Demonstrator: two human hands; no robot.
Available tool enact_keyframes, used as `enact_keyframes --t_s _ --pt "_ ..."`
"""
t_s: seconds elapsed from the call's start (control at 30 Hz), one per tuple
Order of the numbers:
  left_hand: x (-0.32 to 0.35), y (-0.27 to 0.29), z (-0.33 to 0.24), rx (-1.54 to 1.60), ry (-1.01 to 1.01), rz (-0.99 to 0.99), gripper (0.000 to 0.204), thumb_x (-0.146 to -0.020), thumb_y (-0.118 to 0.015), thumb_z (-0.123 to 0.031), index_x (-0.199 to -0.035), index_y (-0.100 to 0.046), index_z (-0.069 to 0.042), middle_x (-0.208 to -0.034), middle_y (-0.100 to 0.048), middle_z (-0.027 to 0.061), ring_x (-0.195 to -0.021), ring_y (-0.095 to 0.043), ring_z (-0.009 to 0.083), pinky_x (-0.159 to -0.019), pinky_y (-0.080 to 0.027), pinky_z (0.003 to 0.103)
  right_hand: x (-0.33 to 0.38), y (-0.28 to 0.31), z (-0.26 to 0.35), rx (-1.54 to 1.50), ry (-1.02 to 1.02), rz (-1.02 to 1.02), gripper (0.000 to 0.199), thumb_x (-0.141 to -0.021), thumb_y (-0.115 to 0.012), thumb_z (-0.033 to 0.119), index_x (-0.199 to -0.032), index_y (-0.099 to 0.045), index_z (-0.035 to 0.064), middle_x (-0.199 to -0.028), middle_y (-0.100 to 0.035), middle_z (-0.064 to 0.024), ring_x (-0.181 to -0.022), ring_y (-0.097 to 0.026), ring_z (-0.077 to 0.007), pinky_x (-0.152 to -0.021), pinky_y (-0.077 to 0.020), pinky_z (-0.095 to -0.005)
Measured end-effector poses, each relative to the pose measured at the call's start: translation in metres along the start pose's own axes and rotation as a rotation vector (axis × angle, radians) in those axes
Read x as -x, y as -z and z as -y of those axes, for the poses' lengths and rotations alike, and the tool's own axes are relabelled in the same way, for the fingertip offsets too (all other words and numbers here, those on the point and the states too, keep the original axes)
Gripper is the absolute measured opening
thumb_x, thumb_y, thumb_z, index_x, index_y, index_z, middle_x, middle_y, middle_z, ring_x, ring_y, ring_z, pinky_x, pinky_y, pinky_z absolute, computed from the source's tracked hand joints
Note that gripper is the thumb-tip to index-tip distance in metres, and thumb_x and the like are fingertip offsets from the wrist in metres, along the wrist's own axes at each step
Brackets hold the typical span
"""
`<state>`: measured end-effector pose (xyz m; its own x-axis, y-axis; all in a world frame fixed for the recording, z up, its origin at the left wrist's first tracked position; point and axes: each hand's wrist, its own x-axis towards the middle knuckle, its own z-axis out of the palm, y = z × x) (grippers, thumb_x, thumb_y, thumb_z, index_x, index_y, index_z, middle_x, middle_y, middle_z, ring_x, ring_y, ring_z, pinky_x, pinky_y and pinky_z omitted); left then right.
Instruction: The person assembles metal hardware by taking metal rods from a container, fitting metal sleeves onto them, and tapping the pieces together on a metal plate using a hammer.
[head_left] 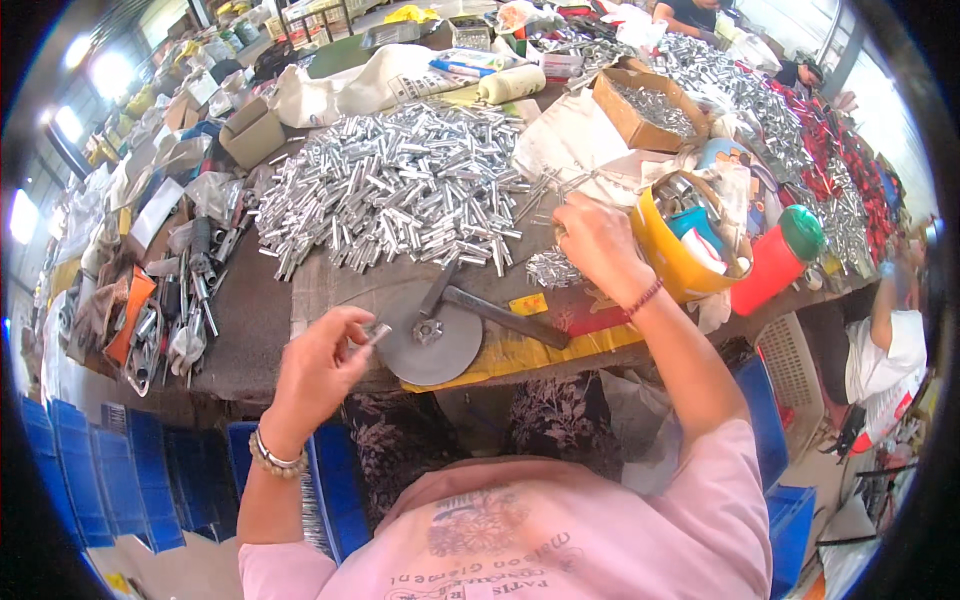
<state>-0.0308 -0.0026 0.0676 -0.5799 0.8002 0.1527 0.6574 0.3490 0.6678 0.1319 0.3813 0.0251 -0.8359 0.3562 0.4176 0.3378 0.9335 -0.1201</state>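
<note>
Between thumb and fingers of my left hand [318, 372] is a short silver metal tube [379, 334], held at the left edge of a round grey metal disc [425, 362]. A hammer [512, 318] lies with its head over the disc and its dark handle pointing right. My right hand [600, 250] reaches farther out, its fingers pinched together beside thin metal rods [575, 184]. What those fingertips hold is too small to make out. A little pile of small metal pieces [550, 268] sits just below them. Beyond the disc spreads a large heap of silver tubes [390, 190].
A yellow container [655, 235] and a red cup with a green rim [765, 275] stand right of my right hand. Farther back is a cardboard box [650, 110] of small metal parts. Tools and metal fittings [195, 270] crowd the left. Blue bins [125, 470] stand below the table.
</note>
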Motion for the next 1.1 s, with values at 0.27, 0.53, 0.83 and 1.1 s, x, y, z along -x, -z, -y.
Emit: enact_keyframes --t_s 0.27,0.53,0.83,1.1 --pt "0.003 -0.018 0.010 -0.156 -0.309 0.045 0.026 -0.091 -0.080 -0.004 -0.117 -0.078 -0.007 -0.097 -0.070 0.0113 -0.085 -0.068 0.0298 -0.075 -0.055 0.039 -0.016 -0.010 0.003 0.083 0.158 0.115 0.014 -0.084 -0.073 0.008 -0.097 -0.070 0.0051 -0.108 -0.073 -0.0147 -0.108 -0.073 -0.0380 -0.090 -0.0585 -0.0521" --pt "0.009 -0.043 0.014 -0.005 -0.169 -0.079 0.017 -0.092 -0.084 -0.008 -0.109 -0.081 -0.005 -0.097 -0.068 0.0110 -0.088 -0.067 0.0291 -0.077 -0.053 0.039 0.047 0.040 0.127 -0.388 0.357 0.010 0.016 -0.082 -0.077 0.003 -0.096 -0.072 0.0075 -0.093 -0.067 -0.0090 -0.094 -0.069 -0.0312 -0.083 -0.0568 -0.0454" --pt "0.016 -0.049 0.014 -0.027 -0.157 -0.151 0.015 -0.091 -0.085 -0.012 -0.105 -0.082 -0.007 -0.097 -0.070 0.0097 -0.092 -0.070 0.0304 -0.076 -0.055 0.041 0.061 0.015 0.156 -0.412 0.370 0.008 0.002 -0.087 -0.073 0.006 -0.087 -0.072 0.0077 -0.093 -0.063 -0.0073 -0.093 -0.067 -0.0287 -0.083 -0.0565 -0.0435" --pt "0.020 -0.054 0.016 0.094 -0.095 -0.163 0.017 -0.090 -0.087 -0.010 -0.106 -0.082 -0.005 -0.096 -0.069 0.0093 -0.089 -0.069 0.0278 -0.077 -0.055 0.038 0.054 0.010 0.153 -0.402 0.424 0.033 0.012 -0.081 -0.074 0.003 -0.092 -0.071 0.0066 -0.095 -0.063 -0.0083 -0.094 -0.067 -0.0300 -0.083 -0.0568 -0.0439"
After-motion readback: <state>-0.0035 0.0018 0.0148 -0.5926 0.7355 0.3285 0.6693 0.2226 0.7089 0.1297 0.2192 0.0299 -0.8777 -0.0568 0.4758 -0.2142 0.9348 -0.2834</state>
